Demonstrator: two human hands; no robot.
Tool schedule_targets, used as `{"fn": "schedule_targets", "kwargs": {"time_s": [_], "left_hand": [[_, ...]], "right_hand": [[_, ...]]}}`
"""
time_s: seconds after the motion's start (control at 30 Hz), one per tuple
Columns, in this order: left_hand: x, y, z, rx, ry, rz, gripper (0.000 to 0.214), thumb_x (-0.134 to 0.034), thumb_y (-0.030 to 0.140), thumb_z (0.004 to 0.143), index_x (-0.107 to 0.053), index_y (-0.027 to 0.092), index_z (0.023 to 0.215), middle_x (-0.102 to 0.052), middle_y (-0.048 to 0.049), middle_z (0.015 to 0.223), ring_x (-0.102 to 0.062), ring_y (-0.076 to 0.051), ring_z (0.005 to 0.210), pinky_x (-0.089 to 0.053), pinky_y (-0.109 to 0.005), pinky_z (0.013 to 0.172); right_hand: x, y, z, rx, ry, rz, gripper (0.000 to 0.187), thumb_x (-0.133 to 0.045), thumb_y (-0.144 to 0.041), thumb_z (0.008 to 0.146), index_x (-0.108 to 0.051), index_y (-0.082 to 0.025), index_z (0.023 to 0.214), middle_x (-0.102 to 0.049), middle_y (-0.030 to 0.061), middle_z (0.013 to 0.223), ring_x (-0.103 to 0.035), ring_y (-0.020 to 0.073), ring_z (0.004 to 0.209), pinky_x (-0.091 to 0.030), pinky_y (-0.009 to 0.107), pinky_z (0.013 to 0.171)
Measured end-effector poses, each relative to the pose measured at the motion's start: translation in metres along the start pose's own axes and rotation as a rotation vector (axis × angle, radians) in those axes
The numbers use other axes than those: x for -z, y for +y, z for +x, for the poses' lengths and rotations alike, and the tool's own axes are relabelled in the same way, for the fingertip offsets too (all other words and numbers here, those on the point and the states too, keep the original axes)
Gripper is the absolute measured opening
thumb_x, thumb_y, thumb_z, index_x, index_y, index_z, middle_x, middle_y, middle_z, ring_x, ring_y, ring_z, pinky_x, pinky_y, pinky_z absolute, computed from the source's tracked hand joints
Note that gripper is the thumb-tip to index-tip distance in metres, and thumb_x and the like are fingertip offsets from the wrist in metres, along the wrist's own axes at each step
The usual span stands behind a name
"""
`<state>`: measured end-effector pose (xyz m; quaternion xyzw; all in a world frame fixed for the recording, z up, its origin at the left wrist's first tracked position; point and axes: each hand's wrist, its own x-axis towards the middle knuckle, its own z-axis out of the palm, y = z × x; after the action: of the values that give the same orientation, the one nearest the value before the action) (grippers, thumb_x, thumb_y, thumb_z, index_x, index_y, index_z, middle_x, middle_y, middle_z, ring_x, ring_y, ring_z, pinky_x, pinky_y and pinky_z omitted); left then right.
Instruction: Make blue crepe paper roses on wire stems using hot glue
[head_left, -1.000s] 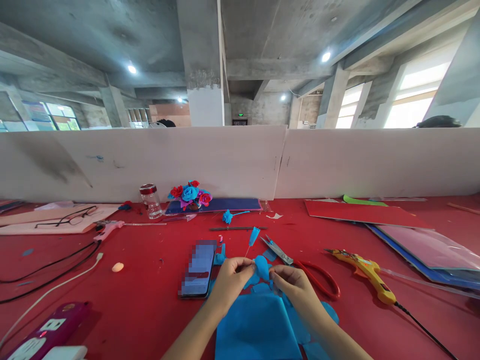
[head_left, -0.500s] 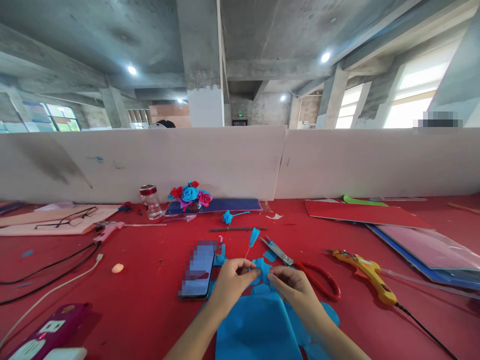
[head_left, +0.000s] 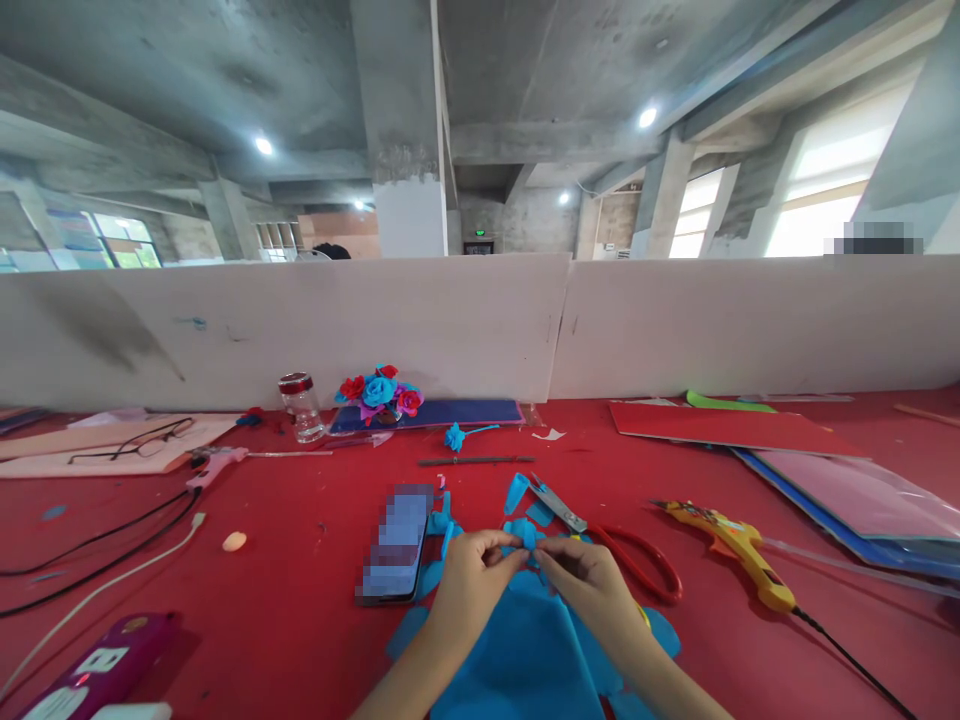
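My left hand (head_left: pixel 478 572) and my right hand (head_left: pixel 586 578) meet in front of me, both closed in a pinch. Between their fingertips is a small blue petal-like piece (head_left: pixel 523 532), partly hidden by the fingers. Under my hands lies a blue sheet (head_left: pixel 517 665) with several rounded blue pieces (head_left: pixel 664 633) around it. Just beyond, a blue cone-shaped piece (head_left: pixel 516 493) leans near the tips of the red-handled scissors (head_left: pixel 637 560). A phone (head_left: pixel 397 545) lies left of my left hand.
A yellow hot glue gun (head_left: pixel 739 550) with a cord lies right, near stacked coloured sheets (head_left: pixel 840 500). A pink glue gun (head_left: pixel 217 465) and cables lie left. Farther back stand a glass jar (head_left: pixel 303 410) and a flower bunch (head_left: pixel 381 390), with a single blue flower (head_left: pixel 454 437) nearer.
My hands have drawn closer together around the blue petal-like piece, the left turning slightly to the right. The blue cone-shaped piece beyond them has tilted and sits a little lower.
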<state>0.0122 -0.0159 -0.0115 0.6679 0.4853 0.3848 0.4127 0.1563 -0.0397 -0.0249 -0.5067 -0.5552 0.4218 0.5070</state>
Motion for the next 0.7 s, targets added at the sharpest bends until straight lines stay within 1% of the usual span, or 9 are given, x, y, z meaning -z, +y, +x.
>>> {"fn": "schedule_targets", "kwargs": {"time_s": [0.2, 0.37, 0.47, 0.57, 0.7], "left_hand": [[0.0, 0.0, 0.0, -0.013, -0.015, 0.018, 0.028, -0.055, 0.03, 0.07, -0.073, 0.011, 0.082, -0.031, 0.0058, 0.045, -0.026, -0.009, 0.044, -0.022, -0.022, 0.043], [0.0, -0.001, -0.001, -0.012, -0.042, 0.018, 0.03, -0.055, 0.032, 0.071, -0.072, 0.011, 0.084, -0.043, 0.0024, 0.047, -0.034, -0.011, 0.046, -0.027, -0.022, 0.045], [0.0, 0.0, -0.002, -0.013, -0.045, 0.023, 0.03, -0.055, 0.03, 0.071, -0.072, 0.011, 0.085, -0.045, 0.0017, 0.047, -0.036, -0.011, 0.047, -0.029, -0.022, 0.046], [0.001, 0.003, -0.003, -0.031, -0.058, 0.031, 0.027, -0.054, 0.029, 0.072, -0.073, 0.011, 0.081, -0.046, 0.0013, 0.049, -0.037, -0.012, 0.048, -0.029, -0.022, 0.046], [0.002, 0.01, -0.005, -0.052, -0.086, 0.029, 0.024, -0.053, 0.028, 0.073, -0.07, 0.013, 0.068, -0.043, 0.0022, 0.049, -0.034, -0.011, 0.049, -0.026, -0.022, 0.046]], "right_hand": [[0.001, -0.003, 0.0, -0.026, -0.008, 0.024, 0.037, -0.062, -0.049, 0.065, -0.07, -0.013, 0.067, -0.05, -0.0013, 0.045, -0.041, 0.009, 0.042, -0.033, 0.022, 0.042], [0.001, -0.001, 0.001, -0.032, 0.004, 0.034, 0.036, -0.063, -0.049, 0.064, -0.07, -0.013, 0.068, -0.05, -0.0015, 0.046, -0.042, 0.0087, 0.042, -0.033, 0.021, 0.042], [0.001, -0.001, 0.001, -0.03, 0.007, 0.021, 0.035, -0.062, -0.047, 0.065, -0.07, -0.013, 0.068, -0.051, -0.0015, 0.047, -0.043, 0.0091, 0.043, -0.034, 0.021, 0.043], [0.001, -0.002, 0.001, -0.015, 0.016, -0.003, 0.032, -0.062, -0.045, 0.066, -0.069, -0.013, 0.067, -0.051, -0.0013, 0.047, -0.044, 0.0097, 0.045, -0.035, 0.021, 0.045], [0.002, -0.003, 0.0, -0.001, 0.013, 0.0, 0.032, -0.062, -0.045, 0.067, -0.069, -0.014, 0.065, -0.053, -0.0006, 0.048, -0.045, 0.0102, 0.046, -0.035, 0.022, 0.045]]}}
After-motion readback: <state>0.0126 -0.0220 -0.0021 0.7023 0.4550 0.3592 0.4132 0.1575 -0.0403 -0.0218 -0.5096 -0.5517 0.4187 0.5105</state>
